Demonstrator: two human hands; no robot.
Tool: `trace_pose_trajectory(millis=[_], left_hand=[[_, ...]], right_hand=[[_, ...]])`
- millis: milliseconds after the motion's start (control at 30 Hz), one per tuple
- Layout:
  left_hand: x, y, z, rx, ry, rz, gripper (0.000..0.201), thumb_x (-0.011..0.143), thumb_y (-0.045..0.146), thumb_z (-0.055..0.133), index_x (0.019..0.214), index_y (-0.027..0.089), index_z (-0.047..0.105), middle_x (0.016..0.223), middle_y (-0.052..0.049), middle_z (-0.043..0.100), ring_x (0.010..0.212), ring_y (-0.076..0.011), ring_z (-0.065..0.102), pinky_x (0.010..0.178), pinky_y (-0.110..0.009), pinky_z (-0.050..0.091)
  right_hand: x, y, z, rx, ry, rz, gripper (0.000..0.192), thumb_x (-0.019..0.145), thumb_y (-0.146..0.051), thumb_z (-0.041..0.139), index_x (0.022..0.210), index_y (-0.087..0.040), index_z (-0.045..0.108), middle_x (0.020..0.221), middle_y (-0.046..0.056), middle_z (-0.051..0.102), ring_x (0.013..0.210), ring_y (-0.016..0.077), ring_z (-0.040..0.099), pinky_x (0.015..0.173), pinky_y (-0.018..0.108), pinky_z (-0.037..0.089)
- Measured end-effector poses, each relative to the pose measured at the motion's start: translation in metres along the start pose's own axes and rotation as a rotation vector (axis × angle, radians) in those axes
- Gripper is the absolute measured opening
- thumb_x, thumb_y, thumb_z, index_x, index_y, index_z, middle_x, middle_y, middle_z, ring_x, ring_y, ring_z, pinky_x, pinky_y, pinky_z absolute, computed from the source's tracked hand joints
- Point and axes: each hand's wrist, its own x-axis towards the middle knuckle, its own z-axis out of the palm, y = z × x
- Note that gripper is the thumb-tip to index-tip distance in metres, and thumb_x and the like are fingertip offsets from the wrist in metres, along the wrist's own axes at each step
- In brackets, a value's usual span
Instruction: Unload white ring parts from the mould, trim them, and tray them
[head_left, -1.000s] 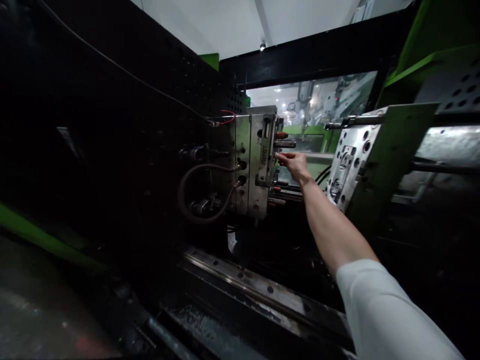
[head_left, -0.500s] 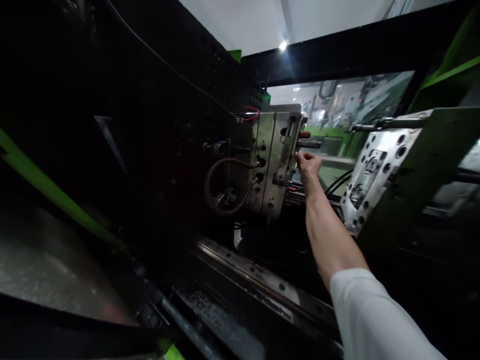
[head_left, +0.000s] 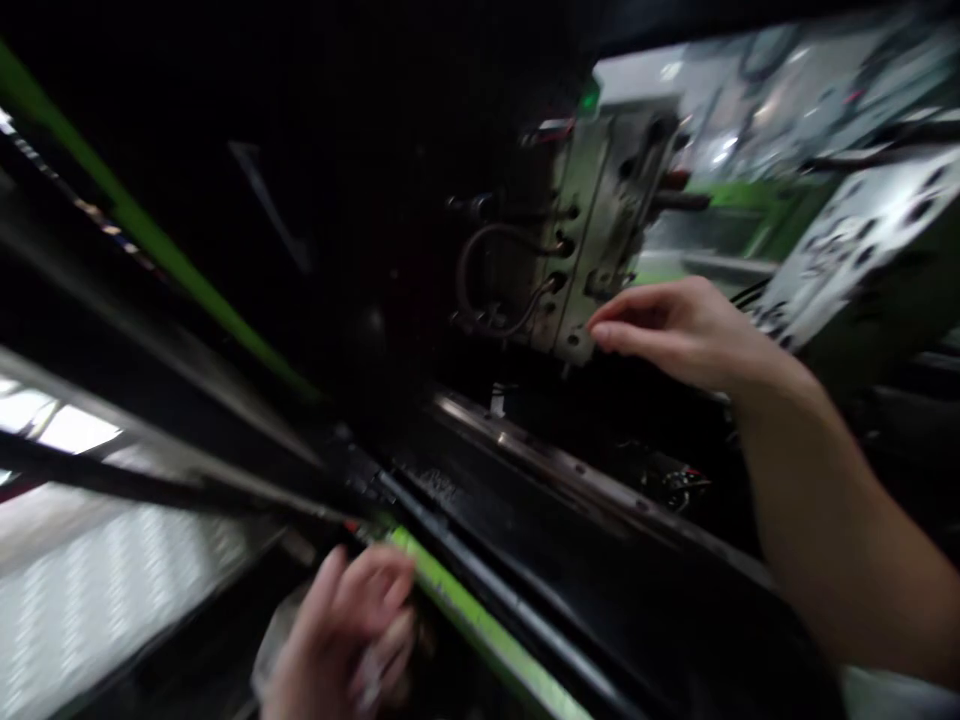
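My right hand (head_left: pixel 675 325) reaches in from the right, thumb and fingertips pinched together. Whatever lies between the fingertips is too small to make out. In the picture the fingertips overlap the lower corner of a steel mould half (head_left: pixel 589 215), and I cannot tell whether they touch it. A looped hose (head_left: pixel 469 265) joins that block's left side. At the bottom, my left hand (head_left: pixel 345 630) is smeared by motion, its fingers curled. Something pale and translucent (head_left: pixel 276 640) shows beside and behind it, too blurred to name. A green bar (head_left: pixel 480 625) runs just right of this hand.
The other mould half (head_left: pixel 847 235), pale metal with holes, stands at the right. Guide pins (head_left: pixel 679 201) stick out from the left block. A metal rail (head_left: pixel 547 455) slants below. Another green bar (head_left: pixel 142 230) crosses the dark left side.
My right hand has drawn back from the mould face towards me and lower on the block. My left hand has come into view at the bottom. The view has swung left and down.
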Motion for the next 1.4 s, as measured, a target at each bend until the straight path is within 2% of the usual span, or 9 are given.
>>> trace_pose_trajectory(millis=[67,167,267,400,567,767,1033,1233,1400], left_hand=[[0.014,0.005,0.031,-0.1,-0.107,0.068,0.059,0.075,0.075,0.075,0.091,0.018,0.074,0.073,0.001,0.053,0.041,0.0015,0.028,0.044,-0.019,0.024],[0.044,0.024,0.066,-0.07,-0.246,0.153,0.074,0.079,0.085,0.063,0.098,0.014,0.068,0.075,0.001,0.048,0.043,-0.0014,0.035,0.04,-0.018,0.017],[0.055,0.04,0.078,-0.046,-0.284,0.189,0.076,0.08,0.087,0.059,0.101,0.014,0.064,0.078,0.0,0.047,0.047,-0.0036,0.043,0.039,-0.016,0.02],[0.05,0.042,0.079,-0.025,-0.258,0.202,0.074,0.083,0.087,0.055,0.101,0.015,0.064,0.077,-0.001,0.049,0.048,-0.005,0.044,0.04,-0.016,0.024],[0.05,0.036,0.078,0.033,-0.14,0.251,0.079,0.082,0.09,0.053,0.103,0.014,0.064,0.08,-0.003,0.053,0.05,-0.0056,0.039,0.041,-0.019,0.025],[0.052,0.035,0.073,-0.014,-0.176,0.275,0.071,0.086,0.083,0.056,0.103,0.015,0.065,0.095,-0.006,0.056,0.071,-0.0125,0.056,0.062,-0.024,0.048],[0.046,0.038,0.076,0.07,-0.242,0.339,0.063,0.087,0.073,0.066,0.109,0.014,0.063,0.109,-0.01,0.059,0.089,-0.0198,0.064,0.079,-0.033,0.057],[0.055,0.044,0.082,0.088,-0.303,0.288,0.059,0.086,0.067,0.072,0.107,0.013,0.064,0.106,-0.009,0.059,0.087,-0.0195,0.064,0.078,-0.035,0.061],[0.054,0.044,0.068,0.184,-0.335,0.331,0.05,0.093,0.062,0.066,0.107,0.015,0.067,0.111,-0.011,0.065,0.096,-0.0237,0.069,0.08,-0.035,0.062]], right_hand=[[-0.032,-0.049,0.036,0.066,-0.26,-0.205,0.018,0.091,-0.038,0.074,0.097,-0.022,0.081,0.082,0.001,0.076,0.068,0.0148,0.067,0.058,0.026,0.051],[-0.064,-0.087,0.081,0.081,-0.342,-0.424,0.012,0.097,-0.026,0.068,0.104,-0.028,0.078,0.086,-0.001,0.075,0.069,0.0123,0.067,0.061,0.025,0.054],[-0.075,-0.09,0.107,0.07,-0.249,-0.47,0.021,0.096,-0.02,0.068,0.112,-0.032,0.075,0.094,0.0,0.076,0.078,0.015,0.071,0.065,0.028,0.057],[-0.074,-0.081,0.12,0.033,-0.234,-0.456,0.029,0.092,-0.027,0.075,0.12,-0.035,0.071,0.098,0.001,0.076,0.082,0.019,0.072,0.068,0.032,0.061],[-0.073,-0.079,0.135,-0.153,-0.142,-0.515,0.006,0.096,-0.026,0.069,0.101,-0.025,0.073,0.093,0.006,0.074,0.079,0.0204,0.07,0.064,0.034,0.058],[-0.068,-0.074,0.133,-0.308,-0.171,-0.52,0.012,0.096,-0.022,0.062,0.095,-0.02,0.074,0.093,0.009,0.074,0.076,0.0216,0.07,0.063,0.036,0.057],[-0.061,-0.069,0.109,-0.479,-0.232,-0.578,0.011,0.088,-0.015,0.063,0.088,-0.017,0.073,0.086,0.009,0.075,0.072,0.0227,0.07,0.061,0.035,0.053],[-0.062,-0.064,0.099,-0.295,-0.269,-0.51,0.011,0.089,-0.014,0.064,0.09,-0.016,0.075,0.083,0.006,0.074,0.066,0.0162,0.068,0.062,0.029,0.053],[-0.061,-0.052,0.088,-0.043,-0.055,-0.434,0.015,0.081,-0.013,0.071,0.094,-0.02,0.076,0.079,0.0,0.074,0.065,0.012,0.067,0.061,0.023,0.054]])
